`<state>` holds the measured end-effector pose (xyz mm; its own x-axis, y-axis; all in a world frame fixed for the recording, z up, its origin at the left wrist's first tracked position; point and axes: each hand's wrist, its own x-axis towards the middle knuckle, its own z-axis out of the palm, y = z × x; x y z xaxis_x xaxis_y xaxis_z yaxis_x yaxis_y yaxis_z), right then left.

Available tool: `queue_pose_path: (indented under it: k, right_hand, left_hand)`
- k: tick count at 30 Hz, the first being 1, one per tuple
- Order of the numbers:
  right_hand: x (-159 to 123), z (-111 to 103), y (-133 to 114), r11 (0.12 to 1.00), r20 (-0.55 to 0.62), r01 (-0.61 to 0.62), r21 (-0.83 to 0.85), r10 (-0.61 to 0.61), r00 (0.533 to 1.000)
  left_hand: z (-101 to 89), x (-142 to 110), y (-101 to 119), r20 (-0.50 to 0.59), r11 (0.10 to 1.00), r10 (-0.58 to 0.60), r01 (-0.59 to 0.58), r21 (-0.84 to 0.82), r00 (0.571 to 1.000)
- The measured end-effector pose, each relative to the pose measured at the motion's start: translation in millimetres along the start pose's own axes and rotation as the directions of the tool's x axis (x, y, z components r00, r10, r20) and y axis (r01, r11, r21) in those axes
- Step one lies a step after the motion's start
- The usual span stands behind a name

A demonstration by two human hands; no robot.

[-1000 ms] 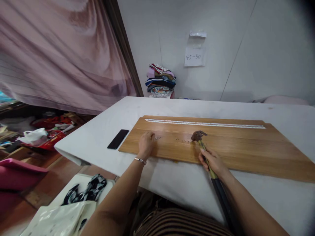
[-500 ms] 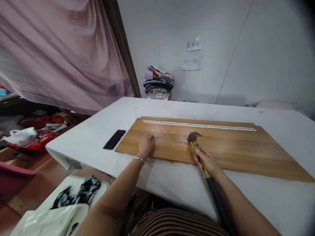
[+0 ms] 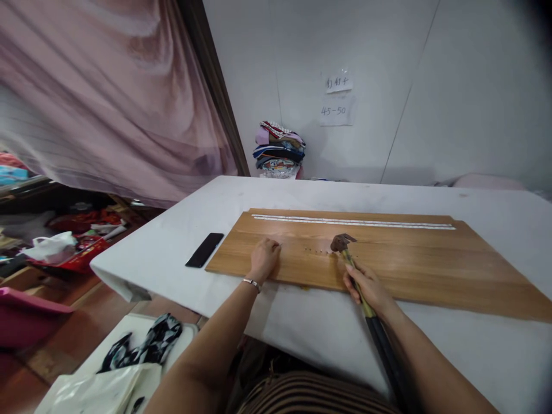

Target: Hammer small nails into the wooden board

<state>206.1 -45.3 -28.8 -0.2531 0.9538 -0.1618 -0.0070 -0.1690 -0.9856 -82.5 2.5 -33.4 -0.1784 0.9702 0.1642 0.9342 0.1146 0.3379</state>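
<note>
A wide brown wooden board (image 3: 401,264) lies flat on the white-covered table. My right hand (image 3: 366,282) is wrapped round the yellow-and-black handle of a claw hammer (image 3: 340,242), close below its rusty head. The head hangs low over the middle of the board. A short row of small nails (image 3: 317,251) shows in the wood just left of it. On the board's left part, my left hand (image 3: 264,257) is closed in a pinch; a thin, shiny nail tip (image 3: 279,245) peeks out past the fingertips. The rest of it is hidden by the fingers.
Two white measuring strips (image 3: 353,222) run along the board's far edge. A black phone (image 3: 204,250) rests left of the board on the white tablecloth (image 3: 164,247). Folded clothes (image 3: 279,150) are stacked behind the table. A patterned cloth (image 3: 146,345) lies at lower left.
My left hand has shifted slightly right, and less of the thin metal now shows beyond its fingers. The hammer stays nearly in place, uncovering more of the nail row. The view has moved a little.
</note>
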Motion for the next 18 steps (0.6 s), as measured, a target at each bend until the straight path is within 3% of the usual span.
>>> queue_pose_path:
  k: [6, 13, 18]
  right_hand:
    - [1, 0, 3, 1.000, -0.019, 0.008, 0.025, -0.008, 1.000]
    - [1, 1, 1, 0.999, -0.021, 0.005, 0.036, -0.004, 1.000]
    - [0, 0, 2, 0.998, -0.029, 0.008, 0.058, -0.006, 1.000]
  left_hand:
    - [-0.1, 2, -2, 0.003, 0.998, -0.006, 0.006, 0.055, 1.000]
    - [-2.2, -1, -22, -0.052, 0.996, -0.032, 0.027, -0.091, 0.998]
    - [-6.9, -8, -27, -0.048, 0.997, -0.063, 0.061, -0.055, 0.997]
